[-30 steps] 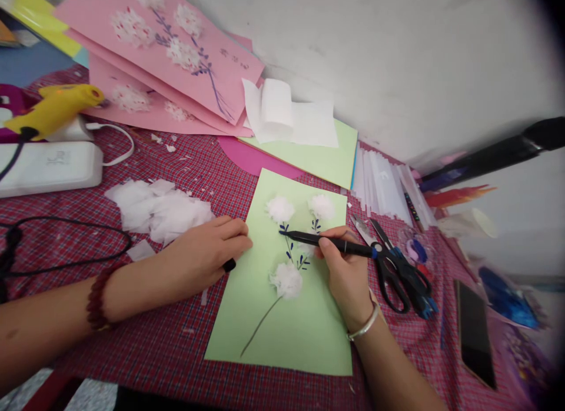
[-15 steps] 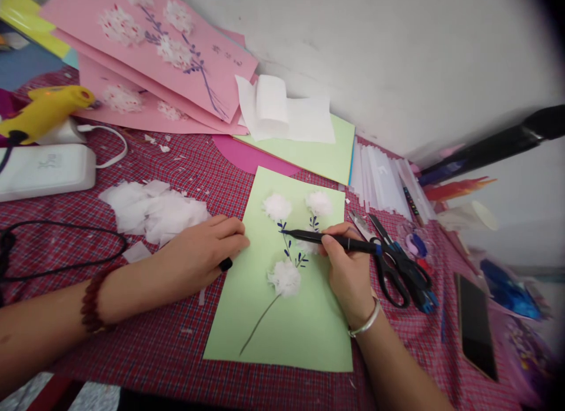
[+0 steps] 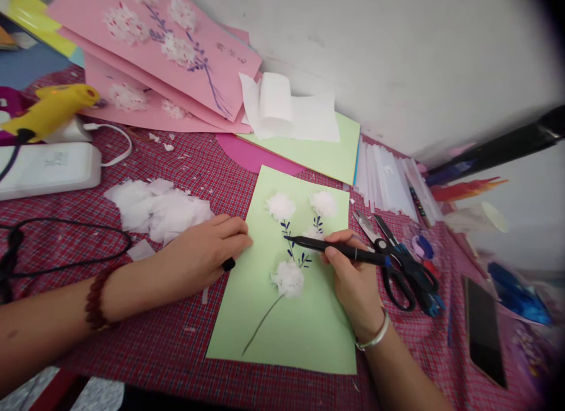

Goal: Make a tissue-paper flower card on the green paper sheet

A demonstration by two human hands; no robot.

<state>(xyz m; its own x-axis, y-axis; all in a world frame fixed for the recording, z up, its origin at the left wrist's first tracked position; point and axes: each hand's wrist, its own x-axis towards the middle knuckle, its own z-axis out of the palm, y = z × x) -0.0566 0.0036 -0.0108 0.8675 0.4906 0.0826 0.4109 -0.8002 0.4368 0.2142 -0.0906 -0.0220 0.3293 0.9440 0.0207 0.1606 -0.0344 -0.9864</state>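
A light green sheet of paper (image 3: 247, 317) lies in front of me, bearing several white tissue-paper flowers (image 3: 288, 278), thin drawn stems and small dark blue leaf strokes. My right hand (image 3: 353, 281) grips a black marker pen (image 3: 344, 249) with a blue band; its tip meets the left stem, between the upper left flower and the lower one. Part of one flower is hidden behind the pen and fingers. My left hand (image 3: 216, 252) rests at the sheet's left edge, fingers extended and lightly bent, holding nothing.
White tissue pieces (image 3: 161, 208) lie left of the sheet. Scissors (image 3: 397, 261) and a phone (image 3: 484, 331) lie to the right. Behind are pink flower cards (image 3: 238, 60) and a tissue roll (image 3: 276, 99). A yellow glue gun (image 3: 57, 110) sits beside a white power strip (image 3: 50, 169).
The pen tip has shifted slightly down the left stem, and my right hand has moved down a little with it. The whole view has drifted slightly; my left hand stays in place.
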